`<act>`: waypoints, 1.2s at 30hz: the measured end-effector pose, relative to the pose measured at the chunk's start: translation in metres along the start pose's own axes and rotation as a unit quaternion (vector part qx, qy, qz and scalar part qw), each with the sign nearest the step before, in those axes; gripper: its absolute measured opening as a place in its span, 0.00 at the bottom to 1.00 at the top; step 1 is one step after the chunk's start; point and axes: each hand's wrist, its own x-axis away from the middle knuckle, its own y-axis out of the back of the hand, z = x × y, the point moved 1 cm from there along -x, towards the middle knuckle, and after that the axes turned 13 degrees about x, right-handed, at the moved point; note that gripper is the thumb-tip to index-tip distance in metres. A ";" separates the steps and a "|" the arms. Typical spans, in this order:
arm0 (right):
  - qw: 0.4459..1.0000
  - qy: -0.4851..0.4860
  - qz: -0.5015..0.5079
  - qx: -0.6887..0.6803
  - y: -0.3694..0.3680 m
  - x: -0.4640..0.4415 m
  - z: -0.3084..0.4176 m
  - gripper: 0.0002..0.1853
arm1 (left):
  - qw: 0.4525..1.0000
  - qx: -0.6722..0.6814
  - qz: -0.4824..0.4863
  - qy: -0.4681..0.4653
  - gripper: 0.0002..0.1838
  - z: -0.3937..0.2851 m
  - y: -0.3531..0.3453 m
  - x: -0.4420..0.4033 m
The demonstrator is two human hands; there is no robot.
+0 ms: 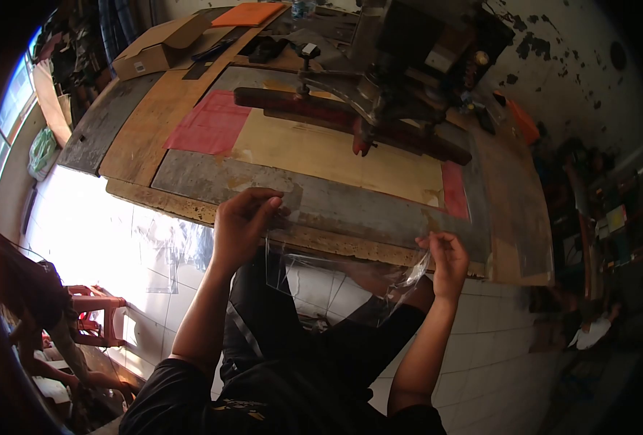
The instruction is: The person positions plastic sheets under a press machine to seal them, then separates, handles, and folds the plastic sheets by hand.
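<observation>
A clear plastic sheet (336,283) hangs between my two hands, over my lap at the table's front edge. Its upper left corner is pinched in my left hand (247,221), fingers closed. My right hand (446,261) is closed on its right side, where the plastic bunches and shines. Beyond them, a metal plate (321,199) on the table carries a long tan sheet (321,156) with a red piece (209,123) at its left end and another red piece (453,190) at its right. Over these lies a dark press bar (299,105).
The machine's arm and dark head (423,43) stand at the back. A cardboard box (151,54) and an orange folder (249,14) lie at the back left. A red stool (100,315) and another person (38,304) are at lower left; one more person (593,330) is far right.
</observation>
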 end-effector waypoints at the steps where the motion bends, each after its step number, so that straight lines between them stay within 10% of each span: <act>1: 1.000 -0.011 -0.006 -0.001 -0.001 0.000 0.000 0.06 | 1.000 0.009 0.001 0.003 0.10 0.001 0.001 0.000; 36: 0.863 0.322 0.043 0.386 0.014 -0.021 0.072 0.16 | 1.000 0.020 -0.017 -0.018 0.09 0.001 0.002 -0.001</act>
